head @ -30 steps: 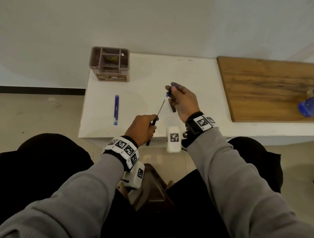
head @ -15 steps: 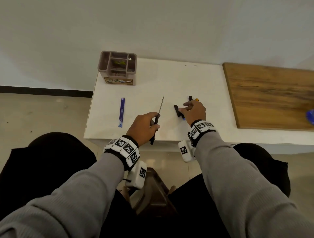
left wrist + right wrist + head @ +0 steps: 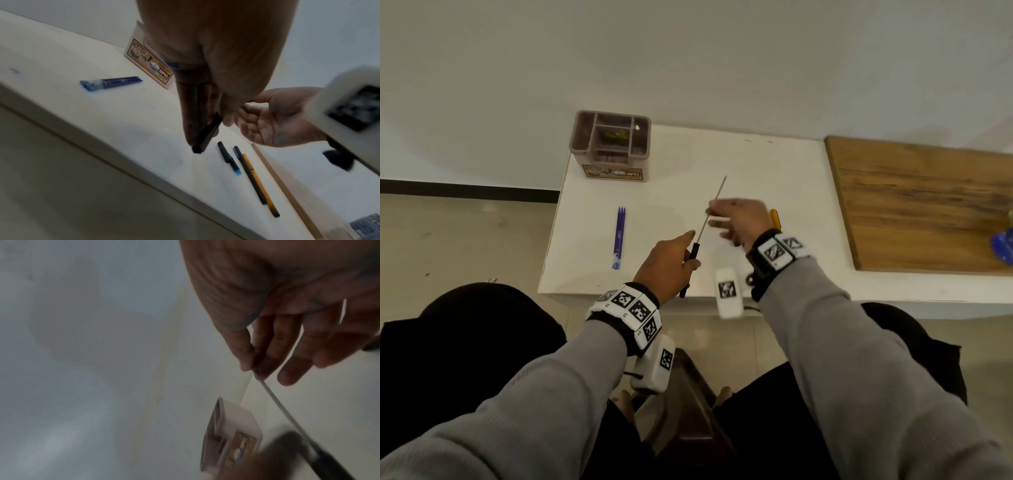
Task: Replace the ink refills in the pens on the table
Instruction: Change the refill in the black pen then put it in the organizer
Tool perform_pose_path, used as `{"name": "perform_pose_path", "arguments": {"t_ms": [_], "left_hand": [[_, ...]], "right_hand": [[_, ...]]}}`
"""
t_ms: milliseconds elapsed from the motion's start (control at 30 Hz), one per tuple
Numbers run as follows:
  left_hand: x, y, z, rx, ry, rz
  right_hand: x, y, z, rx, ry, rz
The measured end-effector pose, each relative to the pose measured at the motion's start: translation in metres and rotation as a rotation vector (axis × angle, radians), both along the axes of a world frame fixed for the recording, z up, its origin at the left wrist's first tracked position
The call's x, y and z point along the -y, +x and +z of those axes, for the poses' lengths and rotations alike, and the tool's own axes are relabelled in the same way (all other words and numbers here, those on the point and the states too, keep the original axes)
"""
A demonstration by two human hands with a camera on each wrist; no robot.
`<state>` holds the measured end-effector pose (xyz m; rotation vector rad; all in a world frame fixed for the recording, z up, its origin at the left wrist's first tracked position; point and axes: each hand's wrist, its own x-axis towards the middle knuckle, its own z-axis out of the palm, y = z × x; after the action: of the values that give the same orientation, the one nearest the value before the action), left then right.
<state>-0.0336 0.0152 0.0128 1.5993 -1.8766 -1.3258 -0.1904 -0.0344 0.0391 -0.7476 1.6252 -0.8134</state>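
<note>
My left hand (image 3: 690, 253) grips a black pen barrel (image 3: 692, 260) above the white table's front edge, also seen from below as the barrel (image 3: 207, 134). A thin grey refill (image 3: 719, 192) sticks out of the barrel toward the far right. My right hand (image 3: 717, 214) pinches that refill partway along between thumb and forefinger, with the other fingers spread; the pinch on the refill (image 3: 273, 395) shows in the right wrist view. A bundle of blue refills (image 3: 619, 236) lies on the table to the left.
A brown desk organizer (image 3: 610, 145) stands at the table's back left. A black pen part with a blue tip (image 3: 228, 158), a black pen (image 3: 252, 177) and an orange pen (image 3: 774, 217) lie under my right hand. A wooden board (image 3: 928, 205) adjoins on the right.
My right hand set a small pen part down on the table, then came back left and took hold of the refill. My left hand kept the barrel, tilted slightly.
</note>
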Motion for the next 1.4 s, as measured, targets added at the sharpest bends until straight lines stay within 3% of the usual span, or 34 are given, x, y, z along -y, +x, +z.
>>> {"name": "perform_pose_path", "arguments": {"t_ms": [100, 200, 333, 500, 667, 767, 933, 1233, 1400], "left_hand": [[-0.003, 0.006, -0.005, 0.026, -0.002, 0.012], [-0.007, 0.013, -0.009, 0.009, 0.009, 0.049], [-0.008, 0.021, -0.013, 0.020, 0.001, 0.108], [-0.007, 0.031, -0.008, -0.010, -0.008, 0.174], [0.000, 0.051, -0.003, -0.068, 0.003, 0.284], [0.010, 0.063, -0.002, -0.097, 0.046, 0.400], [0.020, 0.092, -0.003, -0.042, 0.122, 0.565], [0.019, 0.109, -0.014, 0.046, 0.154, 0.477], [0.019, 0.106, -0.020, 0.096, 0.112, 0.378]], "right_hand": [[0.048, -0.018, 0.001, -0.124, -0.033, -0.129], [0.084, -0.036, -0.009, -0.338, 0.002, -0.107], [0.089, -0.050, -0.028, -0.510, 0.103, 0.001], [0.083, -0.042, -0.033, -0.735, 0.089, 0.053], [0.081, -0.011, -0.035, -0.717, 0.014, 0.079], [0.066, 0.028, -0.035, -0.619, -0.043, 0.256], [0.039, 0.105, -0.045, -0.405, 0.066, 0.461], [0.035, 0.147, -0.067, -0.600, 0.152, 0.457], [0.037, 0.148, -0.068, -0.577, 0.156, 0.430]]}}
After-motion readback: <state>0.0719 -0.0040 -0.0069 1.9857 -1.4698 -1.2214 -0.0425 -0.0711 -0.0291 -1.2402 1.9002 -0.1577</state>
